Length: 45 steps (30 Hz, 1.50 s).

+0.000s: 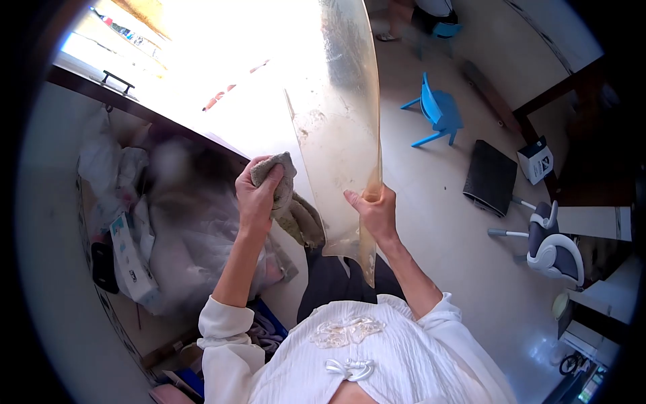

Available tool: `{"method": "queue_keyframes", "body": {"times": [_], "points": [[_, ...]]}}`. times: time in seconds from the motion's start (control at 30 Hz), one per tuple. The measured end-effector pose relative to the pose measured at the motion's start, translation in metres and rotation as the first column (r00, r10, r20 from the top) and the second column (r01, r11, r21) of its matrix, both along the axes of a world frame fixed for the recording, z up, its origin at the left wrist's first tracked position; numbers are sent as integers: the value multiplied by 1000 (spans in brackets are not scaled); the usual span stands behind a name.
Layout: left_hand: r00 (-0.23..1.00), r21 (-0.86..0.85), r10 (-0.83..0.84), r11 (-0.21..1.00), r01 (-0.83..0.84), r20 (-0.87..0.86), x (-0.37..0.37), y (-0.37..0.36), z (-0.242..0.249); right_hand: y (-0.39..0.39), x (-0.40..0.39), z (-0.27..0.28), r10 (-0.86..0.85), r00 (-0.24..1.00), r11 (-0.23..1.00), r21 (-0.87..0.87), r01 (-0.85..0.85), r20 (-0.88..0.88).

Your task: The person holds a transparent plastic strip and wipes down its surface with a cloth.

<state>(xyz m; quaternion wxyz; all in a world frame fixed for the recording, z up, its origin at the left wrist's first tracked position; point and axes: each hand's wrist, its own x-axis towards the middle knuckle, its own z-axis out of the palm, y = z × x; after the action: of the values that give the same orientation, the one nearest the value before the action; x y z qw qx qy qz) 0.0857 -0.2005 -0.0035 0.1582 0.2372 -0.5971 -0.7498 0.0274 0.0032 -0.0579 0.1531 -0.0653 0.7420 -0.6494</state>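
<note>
My left hand [257, 195] is closed around a crumpled grey-green cloth [285, 183], part of which hangs down beside the plastic sheet. With my right hand [375, 212] I grip the right edge of a large, clear, yellowish plastic sheet [340, 151], thumb on its front face. The sheet stands up in front of me, bent along its length, with smudges on its surface. Its lower end, with a curved notch, hangs over my dark trousers. The cloth is close to the sheet's left edge.
A bright white tabletop [202, 74] lies at the upper left, with plastic bags [202, 236] piled below it. To the right stand a small blue chair [437, 108], a black flat case [491, 176] and a grey-and-white chair [552, 249]. A person [431, 13] is at the top.
</note>
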Motion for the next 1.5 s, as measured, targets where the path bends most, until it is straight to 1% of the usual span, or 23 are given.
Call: {"method": "queue_keyframes", "body": {"times": [0.03,0.07,0.1,0.13,0.17,0.2,0.3,0.4,0.47,0.57,0.7,0.8,0.9,0.97,1.0,1.07,1.1,1.13,1.2,1.27,1.37,1.47,1.5], "points": [[999,-236,-30,972,18,-44,-1,10,12,-2,1,2,9,1000,999,-32,-10,-17],[996,-489,-64,868,85,58,2,25,28,-6,1,4,17,999,998,-65,-20,-35],[988,-712,-155,693,110,1,0,40,27,-10,3,4,29,999,997,-69,-31,-38],[966,-880,-256,465,98,-28,-3,51,25,-14,6,3,29,990,983,-181,-3,139],[952,-919,-300,352,175,67,-6,55,17,-16,6,4,46,950,958,-282,45,310],[928,-939,-333,234,252,166,-9,57,4,-16,5,6,51,952,959,-281,38,303],[967,-930,-171,286,233,189,-58,29,-10,-11,7,10,327,833,868,-490,-79,446],[979,-926,-110,321,199,172,-56,32,-16,-11,11,11,315,781,842,-539,32,540],[933,-912,-310,298,280,185,-24,49,-25,-5,6,9,294,786,852,-522,43,544],[911,-875,-325,324,360,255,-19,50,-23,4,10,3,290,817,877,-480,-19,498],[988,-929,-36,335,156,153,-72,31,-17,-4,4,7,307,812,848,-531,4,497],[943,-888,-218,334,316,253,-42,57,-19,-3,-3,-1,235,802,878,-473,67,549],[928,-926,-330,266,268,174,-29,52,-28,-4,-5,-4,252,824,883,-469,19,508],[950,-964,-271,169,203,152,-54,39,-25,-1,0,-5,339,810,855,-516,-53,478],[975,-967,-148,172,189,164,-72,27,-19,-6,0,-2,353,806,851,-521,-66,474],[975,-972,-72,96,215,209,-83,22,-18,-10,7,6,346,778,847,-532,-18,524],[956,-954,-150,131,270,250,-76,24,-24,-11,7,7,308,784,853,-522,24,540],[925,-950,-278,99,295,258,-62,27,-27,-11,3,4,307,788,850,-527,26,534],[896,-959,-360,12,282,259,-37,40,-29,-7,-1,-7,317,787,882,-469,-41,529],[896,-943,-326,34,331,303,-49,33,-26,-3,3,-14,295,807,889,-456,-35,512],[949,-967,-189,-21,254,253,-77,20,-26,-7,-3,-5,332,771,866,-500,-20,543],[900,-941,-337,93,325,277,-59,32,-25,-4,-8,-2,286,800,888,-459,-15,528],[886,-949,-386,70,306,257,-49,35,-24,-5,-8,-5,272,802,888,-460,4,531]]}}
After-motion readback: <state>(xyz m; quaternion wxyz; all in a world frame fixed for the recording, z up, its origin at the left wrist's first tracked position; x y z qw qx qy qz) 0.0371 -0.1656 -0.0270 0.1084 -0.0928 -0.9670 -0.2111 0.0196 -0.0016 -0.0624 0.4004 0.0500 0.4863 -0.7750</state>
